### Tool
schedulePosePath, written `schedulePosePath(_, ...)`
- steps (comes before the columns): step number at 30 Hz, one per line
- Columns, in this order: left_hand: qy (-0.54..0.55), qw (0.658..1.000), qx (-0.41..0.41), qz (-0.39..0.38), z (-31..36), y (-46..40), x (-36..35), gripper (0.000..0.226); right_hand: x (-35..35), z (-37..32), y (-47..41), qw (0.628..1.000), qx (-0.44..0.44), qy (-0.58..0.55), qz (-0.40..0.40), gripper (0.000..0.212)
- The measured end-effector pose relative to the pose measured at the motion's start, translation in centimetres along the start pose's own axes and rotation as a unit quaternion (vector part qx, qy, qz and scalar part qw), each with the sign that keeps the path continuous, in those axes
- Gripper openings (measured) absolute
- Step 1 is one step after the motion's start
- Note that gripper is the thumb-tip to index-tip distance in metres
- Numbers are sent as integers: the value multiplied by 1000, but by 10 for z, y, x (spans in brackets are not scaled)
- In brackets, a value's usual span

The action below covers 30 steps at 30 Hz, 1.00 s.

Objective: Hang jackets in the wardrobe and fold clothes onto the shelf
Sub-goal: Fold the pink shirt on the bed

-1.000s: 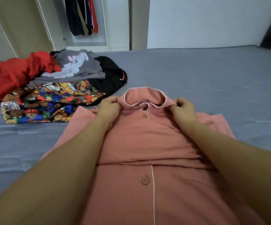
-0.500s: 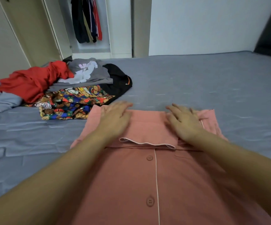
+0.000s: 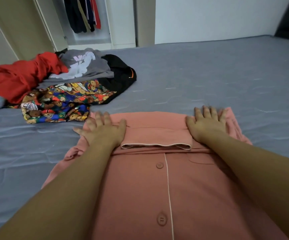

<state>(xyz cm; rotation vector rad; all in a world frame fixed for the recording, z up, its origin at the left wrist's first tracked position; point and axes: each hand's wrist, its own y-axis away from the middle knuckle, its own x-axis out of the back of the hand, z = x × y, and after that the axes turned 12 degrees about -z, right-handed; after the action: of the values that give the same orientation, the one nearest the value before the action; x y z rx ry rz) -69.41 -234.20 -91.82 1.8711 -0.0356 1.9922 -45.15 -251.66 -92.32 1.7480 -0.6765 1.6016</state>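
A bed [image 3: 209, 75] with a grey-blue sheet fills most of the view. At the far left stands an open wardrobe [image 3: 88, 37] with dark and red jackets [image 3: 83, 13] hanging inside. A pink button-up shirt [image 3: 157, 196] lies flat on the near middle of the bed, its collar end folded down toward the near side. To the far left of it sits a heap of clothes: a red garment [image 3: 19, 77], a grey top [image 3: 84, 66], a black garment [image 3: 121, 73] and a bear-print piece [image 3: 58, 103], which lies just beside the shirt's far left corner. The left hand [image 3: 103, 130] presses flat on the fold's left side, its grip spread with fingers straight. The right hand [image 3: 207, 123] presses the right side likewise, fingers spread.
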Motion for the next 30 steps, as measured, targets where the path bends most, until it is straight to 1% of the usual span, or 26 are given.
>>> schedulePosePath(2, -3, 1000, 10, -19, 3, 8, 6, 86, 4, -1, 7, 1000, -24, -4, -13, 71)
schedulePosePath(4, -9, 999, 12, -36, 4, 19, 13, 82, 13, -2, 14, 999, -21, -31, -28, 69)
schedulePosePath(6, 32, 999, -6, -31, 11, 30, 23, 77, 27, -5, 21, 997, -2, -76, -9, 67)
schedulePosePath(8, 97, 992, -74, 7, 24, 47, 32, 70, 36, -7, 31, 995, 31, -85, 36, 67)
schedulePosePath(9, 113, 986, -124, 21, 29, 57, 33, 69, 36, -7, 40, 995, 49, -77, 39, 69)
schedulePosePath(10, 107, 978, -178, 14, 32, 68, 30, 72, 30, -5, 52, 995, 68, -65, 21, 71)
schedulePosePath(12, 32, 966, -255, -35, 27, 91, 6, 83, 4, 1, 78, 994, 99, -43, -22, 75)
schedulePosePath(13, -9, 963, -268, -40, 20, 105, -14, 83, -8, 5, 90, 993, 107, -36, -23, 75)
schedulePosePath(14, -36, 963, -266, -22, 14, 118, -32, 79, -16, 8, 97, 993, 109, -33, -14, 74)
schedulePosePath(16, -55, 966, -251, 19, 8, 130, -50, 72, -17, 6, 99, 994, 102, -26, -6, 72)
schedulePosePath(18, -50, 969, -242, 10, 14, 129, -45, 69, -10, 1, 100, 996, 90, -14, -13, 70)
schedulePosePath(21, -67, 969, -231, -48, 16, 134, -33, 66, -7, -1, 120, 995, 89, -28, -45, 67)
schedulePosePath(23, -69, 967, -230, -82, 6, 153, -37, 66, -9, 0, 149, 989, 101, -58, -94, 73)
schedulePosePath(26, -101, 953, -243, -148, -10, 198, -38, 72, -16, 11, 207, 968, 171, -41, -177, 78)
schedulePosePath(28, -130, 942, -229, -208, -14, 230, -21, 80, -16, 22, 240, 953, 221, -4, -207, 76)
schedulePosePath(30, -161, 919, -216, -287, -13, 264, 5, 100, -2, 33, 254, 942, 247, 32, -223, 72)
